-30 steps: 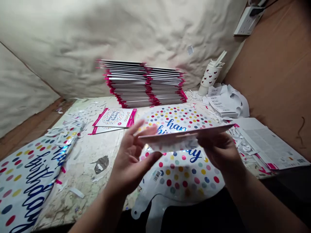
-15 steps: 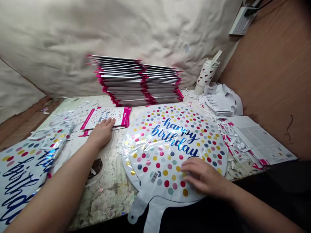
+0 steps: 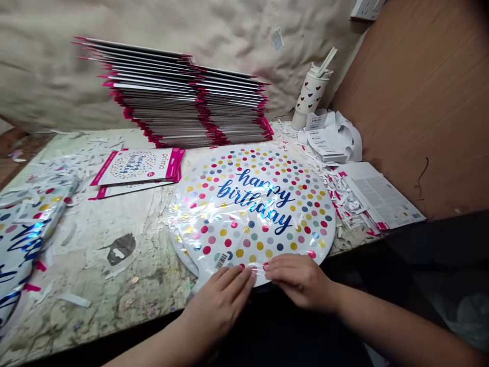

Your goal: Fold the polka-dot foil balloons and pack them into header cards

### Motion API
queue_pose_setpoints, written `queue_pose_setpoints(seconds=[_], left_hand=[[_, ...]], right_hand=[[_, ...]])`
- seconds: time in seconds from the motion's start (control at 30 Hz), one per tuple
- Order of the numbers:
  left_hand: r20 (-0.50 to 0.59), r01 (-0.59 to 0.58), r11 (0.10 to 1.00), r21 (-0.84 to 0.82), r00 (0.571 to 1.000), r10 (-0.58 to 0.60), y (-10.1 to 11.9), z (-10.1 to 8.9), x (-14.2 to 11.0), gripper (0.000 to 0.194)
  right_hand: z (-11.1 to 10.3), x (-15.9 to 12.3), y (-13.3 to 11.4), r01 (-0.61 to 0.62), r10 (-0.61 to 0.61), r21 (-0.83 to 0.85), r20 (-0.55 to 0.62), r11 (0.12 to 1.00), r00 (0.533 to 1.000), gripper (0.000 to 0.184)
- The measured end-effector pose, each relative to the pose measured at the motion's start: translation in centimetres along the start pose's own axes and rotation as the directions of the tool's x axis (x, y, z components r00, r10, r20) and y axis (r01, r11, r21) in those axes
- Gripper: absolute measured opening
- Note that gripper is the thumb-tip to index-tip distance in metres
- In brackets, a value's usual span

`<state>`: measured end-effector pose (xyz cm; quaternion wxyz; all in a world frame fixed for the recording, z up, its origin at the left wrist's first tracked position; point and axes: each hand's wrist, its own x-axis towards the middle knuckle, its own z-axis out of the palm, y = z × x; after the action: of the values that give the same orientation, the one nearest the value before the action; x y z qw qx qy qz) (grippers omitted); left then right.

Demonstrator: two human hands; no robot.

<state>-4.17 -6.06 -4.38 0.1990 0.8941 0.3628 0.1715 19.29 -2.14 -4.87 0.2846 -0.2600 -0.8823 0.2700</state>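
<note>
A round, flat foil balloon (image 3: 244,224) with coloured dots and blue "happy birthday" lettering lies on the worktable. At least one more balloon's rim shows beneath its left side. My left hand (image 3: 225,293) grips the near edge close to a barcode sticker (image 3: 221,261), fingers on top and thumb out of sight. Just to the right, my right hand (image 3: 298,280) grips the same edge, its fingers together. The balloon's neck is mostly hidden by my left hand. Left of the balloon lie printed packages (image 3: 141,165) with pink borders.
Tall stacks of pink-edged packages (image 3: 171,102) stand at the back. A heart-patterned tumbler (image 3: 311,94), a label roll (image 3: 332,140) and a printed sheet (image 3: 385,196) are on the right. More dotted foil (image 3: 23,244) lies left. Paper scraps litter the worktable (image 3: 87,255).
My left hand has left the packages and come to the balloon's near edge. My right hand has moved down to that edge. The dangling necks no longer show. The view has shifted.
</note>
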Motion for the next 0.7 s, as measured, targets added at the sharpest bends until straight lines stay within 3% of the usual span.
queue_pose_setpoints(seconds=[0.13, 0.23, 0.3, 0.37, 0.47, 0.53, 0.63, 0.7], left_hand=[[0.031, 0.226, 0.953, -0.202, 0.974, -0.224, -1.2, -1.7, 1.8, 0.021], [0.167, 0.484, 0.768, -0.419, 0.873, -0.459, -2.0, -2.9, 4.3, 0.008], [0.322, 0.592, 0.622, -0.513, 0.804, -0.499, -2.2, -3.6, 5.9, 0.012], [0.366, 0.598, 0.622, -0.505, 0.801, -0.473, -2.2, -4.1, 6.8, 0.014], [0.174, 0.464, 0.85, -0.249, 0.885, -0.432, -2.5, -5.9, 5.6, 0.01], [0.058, 0.419, 0.908, 0.021, 0.906, -0.419, -3.2, -8.1, 3.3, 0.026], [-0.226, 0.51, 0.769, 0.386, 0.86, -0.457, -5.1, -12.2, 0.0, 0.041], [-0.323, 0.468, 0.76, 0.451, 0.879, -0.35, -6.5, -13.5, -0.8, 0.064]], right_hand=[[-0.7, 0.9, 0.0, -0.256, 0.256, 0.195, 0.023, 0.947, 0.966, 0.007], [-1.5, 2.3, 0.1, -0.437, 0.414, 0.211, 0.143, 0.874, 0.899, 0.015], [-1.8, 3.4, 0.1, -0.499, 0.456, 0.17, 0.237, 0.85, 0.858, 0.026], [-1.7, 4.5, 0.0, -0.464, 0.435, 0.058, 0.263, 0.884, 0.861, 0.031], [-1.4, 5.3, 0.2, -0.372, 0.379, -0.07, 0.18, 0.925, 0.908, 0.004], [-1.4, 5.3, 0.8, -0.374, 0.371, 0.016, 0.099, 0.927, 0.923, 0.012], [-1.7, 4.8, 1.5, -0.384, 0.396, 0.209, -0.02, 0.9, 0.918, 0.015], [-1.6, 4.3, 1.5, -0.357, 0.383, 0.229, -0.08, 0.906, 0.92, 0.016]])
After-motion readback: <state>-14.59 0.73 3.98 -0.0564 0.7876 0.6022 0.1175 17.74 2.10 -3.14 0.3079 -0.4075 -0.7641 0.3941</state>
